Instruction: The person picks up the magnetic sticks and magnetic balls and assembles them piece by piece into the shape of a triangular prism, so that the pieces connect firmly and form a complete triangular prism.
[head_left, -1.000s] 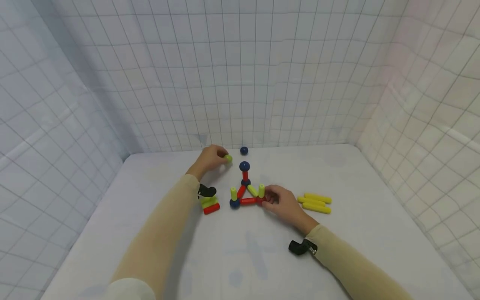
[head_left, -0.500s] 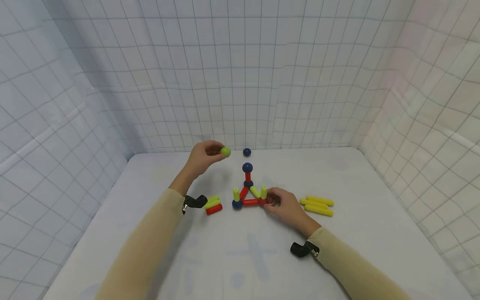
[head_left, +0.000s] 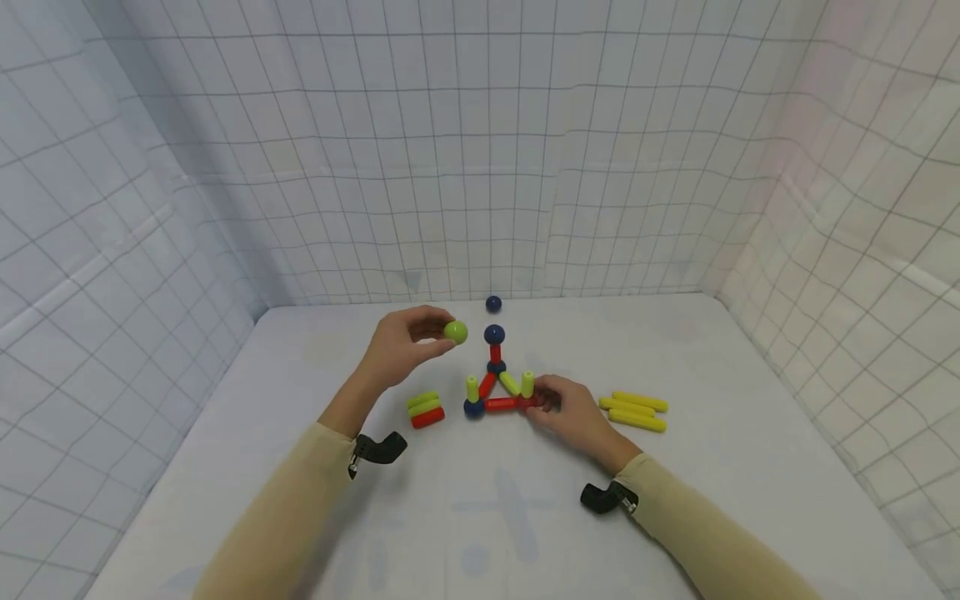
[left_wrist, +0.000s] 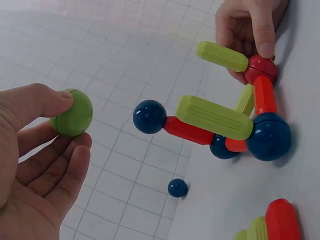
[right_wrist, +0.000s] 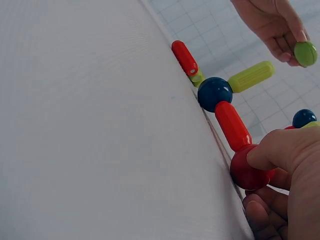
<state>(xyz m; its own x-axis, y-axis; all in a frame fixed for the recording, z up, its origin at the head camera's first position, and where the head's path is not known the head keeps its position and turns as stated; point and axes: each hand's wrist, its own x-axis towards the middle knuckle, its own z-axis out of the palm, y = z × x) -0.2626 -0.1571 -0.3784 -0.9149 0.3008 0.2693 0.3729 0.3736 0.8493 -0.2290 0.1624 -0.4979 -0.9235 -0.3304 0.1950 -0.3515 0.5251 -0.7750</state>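
My left hand [head_left: 401, 344] pinches a green ball [left_wrist: 76, 113] between thumb and fingers, held above the table to the left of a triangular frame of rods and balls. The frame's near side is a red rod [head_left: 500, 404] joining a blue ball [left_wrist: 269, 136] to a red ball [right_wrist: 248, 168]. My right hand [head_left: 576, 414] grips that red ball at the right corner. Light green rods [left_wrist: 215, 117] stand upright on both near corners. At the far corner an upright red rod [head_left: 495, 354] carries a blue ball [left_wrist: 149, 116] on top.
Two light green rods and a red rod [head_left: 428, 417] lie left of the frame. Yellow rods [head_left: 637, 422] lie to the right of my right hand. Behind the frame rests a loose blue ball [head_left: 493, 303], near the gridded cloth wall [head_left: 480, 167].
My left hand has lifted the green ball from the back of the table, then brought it nearer to me and slightly right. The right hand stays on the red ball.
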